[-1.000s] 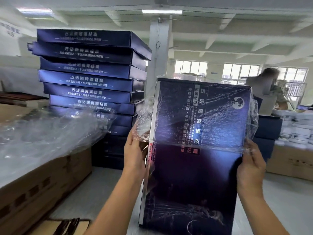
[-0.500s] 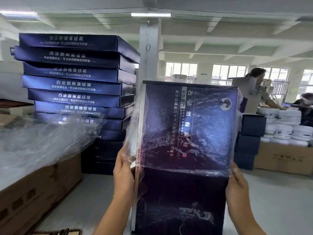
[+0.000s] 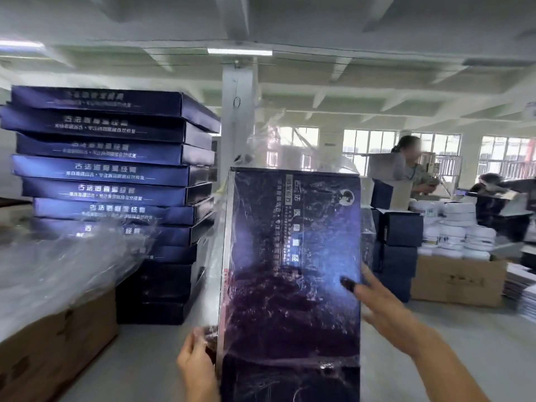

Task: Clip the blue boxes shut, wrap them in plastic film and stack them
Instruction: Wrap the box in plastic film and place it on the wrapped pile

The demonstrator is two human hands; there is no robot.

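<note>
There is one upright dark blue flat cardboard box (image 3: 293, 256) and two hands, the left hand (image 3: 197, 364) and the right hand (image 3: 383, 306). In the stack of blue flat boxes (image 3: 116, 169) I count eight clearly; the dark ones below, maybe three, are hard to tell. There are two brown cardboard cartons (image 3: 58, 352) (image 3: 455, 281), two other persons (image 3: 406, 161) (image 3: 490, 184) and two long ceiling lamps (image 3: 239, 51) (image 3: 20, 43). The white round tubs (image 3: 455, 227) are too blurred to count.
</note>
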